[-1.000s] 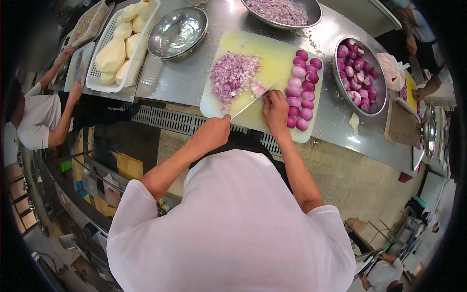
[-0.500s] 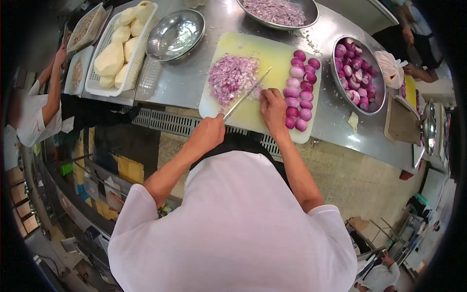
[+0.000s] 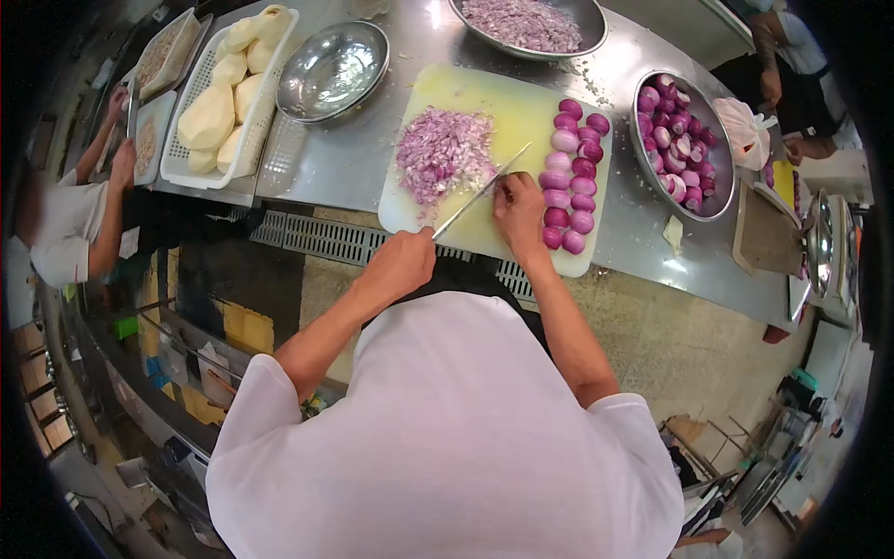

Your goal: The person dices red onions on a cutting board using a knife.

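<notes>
My left hand is closed round the handle of a kitchen knife, whose blade slants up to the right over the cutting board. Beside the blade, my right hand has its fingers curled down on a small piece of onion, mostly hidden by them. A heap of chopped red onion lies left of the knife. Peeled red onion halves stand in two columns along the board's right side, just right of my right hand.
A steel bowl of peeled onions stands at right, near a plastic bag. Behind the board is a bowl of chopped onion. To the left are a shiny steel bowl and a white basket of peeled roots. Co-workers stand at both sides.
The knife tip has shifted a little right and down, closer to my right hand's fingers. My right hand has moved slightly. At left, a co-worker's hands have moved.
</notes>
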The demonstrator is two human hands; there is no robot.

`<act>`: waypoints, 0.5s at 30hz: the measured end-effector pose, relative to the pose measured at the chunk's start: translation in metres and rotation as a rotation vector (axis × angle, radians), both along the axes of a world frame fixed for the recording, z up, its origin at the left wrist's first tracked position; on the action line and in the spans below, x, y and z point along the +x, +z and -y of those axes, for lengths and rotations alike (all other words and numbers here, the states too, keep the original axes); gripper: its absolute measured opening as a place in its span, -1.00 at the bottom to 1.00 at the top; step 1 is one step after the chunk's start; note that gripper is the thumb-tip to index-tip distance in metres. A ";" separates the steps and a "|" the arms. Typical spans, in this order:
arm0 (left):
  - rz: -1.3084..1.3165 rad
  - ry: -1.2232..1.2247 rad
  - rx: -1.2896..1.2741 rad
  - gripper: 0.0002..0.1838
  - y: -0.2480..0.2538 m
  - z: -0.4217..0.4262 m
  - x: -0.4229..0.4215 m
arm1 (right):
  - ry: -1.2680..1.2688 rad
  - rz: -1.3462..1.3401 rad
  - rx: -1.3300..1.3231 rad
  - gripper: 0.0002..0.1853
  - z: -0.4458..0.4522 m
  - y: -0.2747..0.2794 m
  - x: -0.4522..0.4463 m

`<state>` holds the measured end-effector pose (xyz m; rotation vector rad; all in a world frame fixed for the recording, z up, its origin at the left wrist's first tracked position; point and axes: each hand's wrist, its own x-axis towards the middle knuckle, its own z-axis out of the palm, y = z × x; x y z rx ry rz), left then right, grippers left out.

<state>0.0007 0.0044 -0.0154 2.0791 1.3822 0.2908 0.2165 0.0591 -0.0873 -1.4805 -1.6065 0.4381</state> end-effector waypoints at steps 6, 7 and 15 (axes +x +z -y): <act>-0.062 0.024 -0.047 -0.86 -0.008 0.004 -0.004 | -0.007 0.044 0.021 -0.90 0.002 -0.007 -0.002; -0.051 0.033 -0.062 -0.86 0.004 0.000 -0.003 | 0.001 -0.017 0.011 -0.89 0.001 -0.005 -0.003; -0.030 0.032 -0.051 -0.88 0.005 -0.005 -0.004 | 0.036 -0.025 -0.064 -0.84 0.001 -0.002 0.004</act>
